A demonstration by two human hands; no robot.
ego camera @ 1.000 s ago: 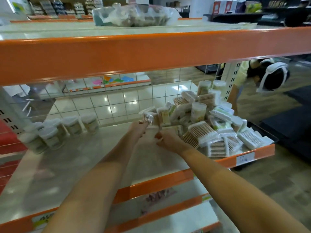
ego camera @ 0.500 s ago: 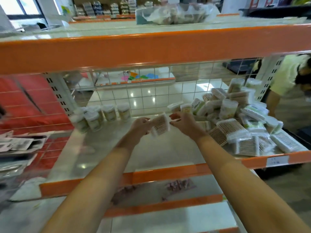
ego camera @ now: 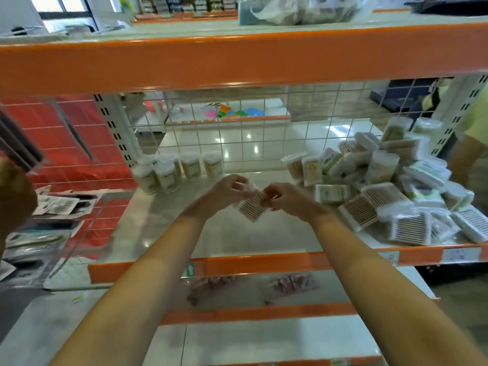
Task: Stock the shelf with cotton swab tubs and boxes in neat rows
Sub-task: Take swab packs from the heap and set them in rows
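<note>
Box: frame centre, above the shelf; long axis tilted.
Left hand: pinches upper-left end.
Right hand: pinches right end.
Tub row: upper left, nearer the left hand.

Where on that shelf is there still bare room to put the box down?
The shelf is bare between the row of tubs at back left and the heap of boxes on the right, forward to the front edge. The right end is crowded.

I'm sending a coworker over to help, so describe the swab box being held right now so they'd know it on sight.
Find the middle shelf with the orange front edge. Above its bare centre, the left hand and right hand hold one flat clear box of wooden-stick swabs between them. Unlike the heaped pile of boxes at right and the upright tubs at back left, it is off the shelf and tilted.
</note>
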